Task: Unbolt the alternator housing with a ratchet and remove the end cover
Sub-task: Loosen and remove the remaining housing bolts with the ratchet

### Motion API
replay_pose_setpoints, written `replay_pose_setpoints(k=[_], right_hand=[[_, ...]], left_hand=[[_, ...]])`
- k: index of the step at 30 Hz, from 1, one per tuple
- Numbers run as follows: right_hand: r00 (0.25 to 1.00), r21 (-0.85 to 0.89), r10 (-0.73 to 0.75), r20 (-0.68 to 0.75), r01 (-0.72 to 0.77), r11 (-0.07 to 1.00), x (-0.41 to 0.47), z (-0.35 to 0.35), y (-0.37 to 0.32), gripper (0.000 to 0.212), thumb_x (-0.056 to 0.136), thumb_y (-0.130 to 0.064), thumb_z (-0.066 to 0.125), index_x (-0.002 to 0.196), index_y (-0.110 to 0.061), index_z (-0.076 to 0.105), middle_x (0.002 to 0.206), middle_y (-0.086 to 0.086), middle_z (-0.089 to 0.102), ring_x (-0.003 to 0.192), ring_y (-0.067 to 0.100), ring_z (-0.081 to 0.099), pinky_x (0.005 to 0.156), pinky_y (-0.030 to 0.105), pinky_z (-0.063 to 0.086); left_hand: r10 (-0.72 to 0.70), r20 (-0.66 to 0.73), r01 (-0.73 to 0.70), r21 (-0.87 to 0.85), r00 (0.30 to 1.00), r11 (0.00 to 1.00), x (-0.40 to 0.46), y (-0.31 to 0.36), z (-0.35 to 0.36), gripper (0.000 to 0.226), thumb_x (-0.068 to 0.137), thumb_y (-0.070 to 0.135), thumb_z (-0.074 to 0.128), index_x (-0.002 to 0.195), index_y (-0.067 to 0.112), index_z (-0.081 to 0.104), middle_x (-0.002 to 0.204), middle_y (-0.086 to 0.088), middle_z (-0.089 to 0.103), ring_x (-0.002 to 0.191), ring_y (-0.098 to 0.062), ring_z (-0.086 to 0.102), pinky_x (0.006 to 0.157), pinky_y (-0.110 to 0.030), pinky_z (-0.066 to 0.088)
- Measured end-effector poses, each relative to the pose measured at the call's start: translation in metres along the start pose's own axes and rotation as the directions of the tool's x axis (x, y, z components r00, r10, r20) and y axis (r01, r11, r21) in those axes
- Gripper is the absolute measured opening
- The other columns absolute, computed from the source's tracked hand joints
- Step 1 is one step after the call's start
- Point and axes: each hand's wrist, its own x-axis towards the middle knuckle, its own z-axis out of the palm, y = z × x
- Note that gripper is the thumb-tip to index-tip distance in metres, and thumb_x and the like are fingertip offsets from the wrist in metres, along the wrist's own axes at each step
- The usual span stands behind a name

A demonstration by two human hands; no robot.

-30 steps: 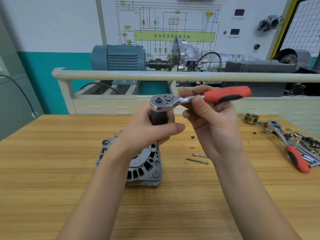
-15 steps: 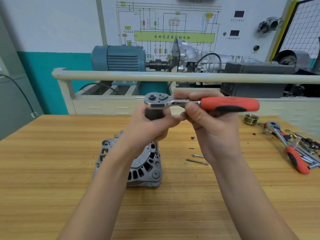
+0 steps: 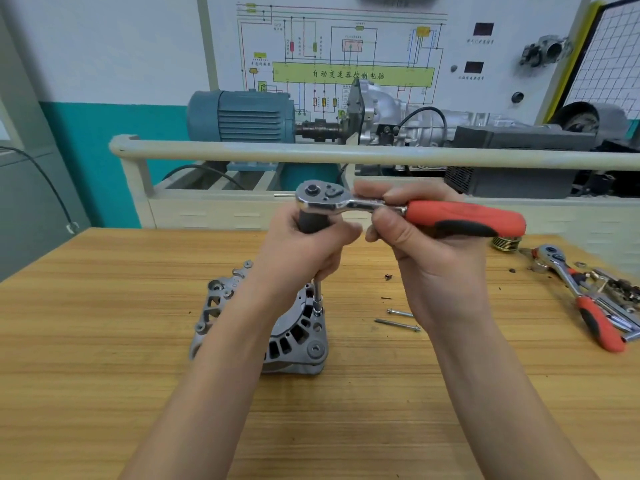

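- Ratchet (image 3: 408,211) handle has swung further right, now level.
- Left hand (image 3: 304,251) grips the extension; right hand (image 3: 433,244) grips the handle.
- Alternator (image 3: 277,327) sits below, mid-bench (image 3: 104,323), bare wood around it.

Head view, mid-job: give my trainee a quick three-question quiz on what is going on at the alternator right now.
1. True or false: the left hand grips the dark grip under the ratchet head.
2. Which hand holds the ratchet near its red handle? A) left B) right C) neither
3. Fill in: two loose long bolts lie on the wooden ____, to the right of the alternator.

Key: 1 true; 2 B; 3 table
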Motion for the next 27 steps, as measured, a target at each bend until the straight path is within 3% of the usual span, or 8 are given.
replay_pose_setpoints(k=[2, 6, 9, 15, 19, 22, 25, 27], right_hand=[[1.0, 0.027, 0.02, -0.021, -0.02, 0.999, 0.001, 0.0, 0.0, 0.015, 0.067, -0.016, 0.075, 0.08, -0.012, 0.068, 0.089, 0.009, 0.074, 0.083, 0.019, 0.07, 0.065, 0.022, 0.052], [0.979, 0.207, 0.193, -0.063, -0.176, 0.962, 0.004, 0.001, 0.0, 0.016, 0.064, -0.017, 0.072, 0.08, -0.015, 0.072, 0.083, 0.006, 0.075, 0.073, 0.015, 0.07, 0.055, 0.018, 0.051], [0.973, 0.235, 0.229, -0.038, -0.215, 0.948, 0.004, 0.001, 0.001, 0.017, 0.065, -0.019, 0.072, 0.081, -0.015, 0.074, 0.081, 0.005, 0.075, 0.072, 0.013, 0.071, 0.053, 0.018, 0.051], [0.993, 0.137, 0.117, -0.022, -0.113, 0.984, 0.001, 0.002, 0.0, 0.014, 0.067, -0.015, 0.073, 0.081, -0.011, 0.071, 0.086, 0.01, 0.074, 0.078, 0.02, 0.071, 0.058, 0.02, 0.051], [1.0, 0.023, -0.002, -0.008, 0.002, 1.0, -0.001, 0.002, 0.0, 0.014, 0.068, -0.016, 0.076, 0.081, -0.014, 0.069, 0.09, 0.011, 0.074, 0.085, 0.022, 0.071, 0.063, 0.021, 0.052], [0.995, 0.116, 0.093, -0.021, -0.09, 0.989, 0.002, 0.001, -0.002, 0.015, 0.067, -0.016, 0.074, 0.081, -0.013, 0.071, 0.087, 0.009, 0.075, 0.079, 0.019, 0.071, 0.06, 0.02, 0.052], [0.972, 0.214, 0.231, -0.039, -0.217, 0.952, 0.004, 0.002, -0.001, 0.018, 0.064, -0.018, 0.072, 0.081, -0.014, 0.072, 0.083, 0.006, 0.075, 0.073, 0.014, 0.071, 0.054, 0.018, 0.052], [0.965, 0.226, 0.259, -0.036, -0.244, 0.943, 0.004, 0.003, 0.001, 0.017, 0.065, -0.02, 0.071, 0.081, -0.014, 0.072, 0.082, 0.005, 0.075, 0.072, 0.013, 0.071, 0.054, 0.017, 0.051]], left_hand=[[0.008, 0.016, -0.008, 0.035, 1.0, 0.999, -0.002, 0.001, 0.0, 0.023, 0.077, 0.008, 0.062, 0.064, -0.004, 0.048, 0.046, -0.002, 0.036, 0.038, -0.015, 0.032, 0.041, -0.021, 0.031], [0.003, 0.272, -0.037, 0.118, 0.962, 0.992, -0.006, 0.006, -0.005, 0.025, 0.072, 0.021, 0.071, 0.055, 0.022, 0.052, 0.047, -0.002, 0.042, 0.041, -0.019, 0.038, 0.047, -0.027, 0.036], [-0.022, 0.393, -0.035, 0.137, 0.919, 0.99, -0.008, 0.007, -0.007, 0.027, 0.073, 0.025, 0.069, 0.053, 0.025, 0.051, 0.044, -0.001, 0.042, 0.041, -0.02, 0.037, 0.046, -0.026, 0.035], [-0.036, 0.217, 0.027, 0.043, 0.975, 0.999, -0.005, 0.004, -0.007, 0.022, 0.068, 0.022, 0.068, 0.051, 0.025, 0.053, 0.045, 0.009, 0.04, 0.038, -0.008, 0.035, 0.042, -0.018, 0.033], [-0.007, 0.056, 0.005, 0.033, 0.998, 0.999, -0.002, 0.002, -0.002, 0.021, 0.073, 0.01, 0.065, 0.058, 0.015, 0.052, 0.044, 0.007, 0.039, 0.037, -0.009, 0.033, 0.04, -0.019, 0.031], [-0.025, 0.187, 0.01, 0.082, 0.982, 0.997, -0.005, 0.003, -0.006, 0.022, 0.07, 0.023, 0.071, 0.058, 0.017, 0.054, 0.05, 0.001, 0.042, 0.041, -0.012, 0.037, 0.043, -0.021, 0.034], [-0.01, 0.394, -0.03, 0.095, 0.919, 0.995, -0.006, 0.005, -0.012, 0.023, 0.073, 0.023, 0.069, 0.056, 0.022, 0.053, 0.047, -0.001, 0.042, 0.041, -0.013, 0.039, 0.048, -0.021, 0.037], [-0.016, 0.401, -0.032, 0.112, 0.916, 0.993, -0.007, 0.005, -0.009, 0.023, 0.072, 0.023, 0.068, 0.055, 0.025, 0.053, 0.045, 0.002, 0.043, 0.04, -0.012, 0.038, 0.047, -0.021, 0.036]])
